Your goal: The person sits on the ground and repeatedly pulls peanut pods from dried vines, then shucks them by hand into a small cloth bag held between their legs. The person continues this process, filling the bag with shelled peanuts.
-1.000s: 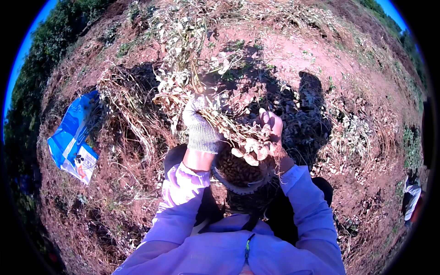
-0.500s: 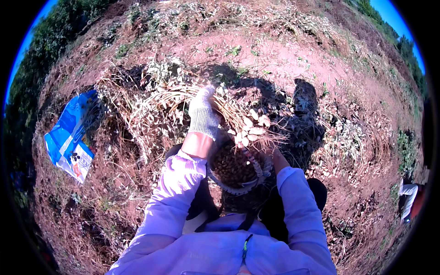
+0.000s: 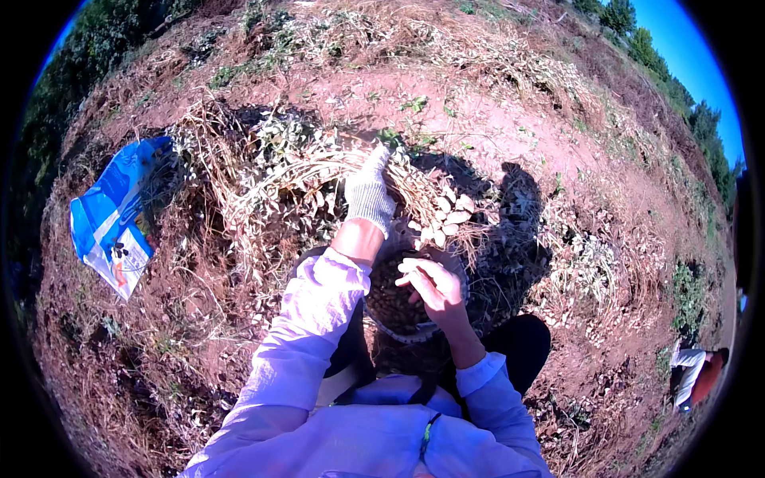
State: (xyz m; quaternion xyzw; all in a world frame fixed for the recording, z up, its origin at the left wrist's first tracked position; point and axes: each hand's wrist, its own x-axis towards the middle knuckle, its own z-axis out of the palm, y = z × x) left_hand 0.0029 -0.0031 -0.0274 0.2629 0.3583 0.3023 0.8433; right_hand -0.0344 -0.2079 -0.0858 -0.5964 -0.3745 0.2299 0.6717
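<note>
In a white knitted glove, my left hand (image 3: 370,190) is closed round the stems of a bundle of dried peanut plants (image 3: 311,171). Pale peanut pods (image 3: 453,215) hang at the bundle's root end, to the right of the glove. My bare right hand (image 3: 434,285) is below those pods, over a round basket (image 3: 414,338) between my knees. Its fingers point left, bent and somewhat apart, and nothing shows between them. Inside the basket lie many brownish peanuts (image 3: 392,307), partly hidden by my right hand.
A blue and white plastic sack (image 3: 111,215) lies on the ground to the left. Dried plants (image 3: 590,255) are heaped to the right and left of the basket. Reddish soil (image 3: 486,127) stretches beyond. At the far right edge, another person (image 3: 692,374) is partly in view.
My right hand has come from behind the pods at the bundle's root end, moving left and nearer to me over the basket. The left hand keeps its hold on the stems.
</note>
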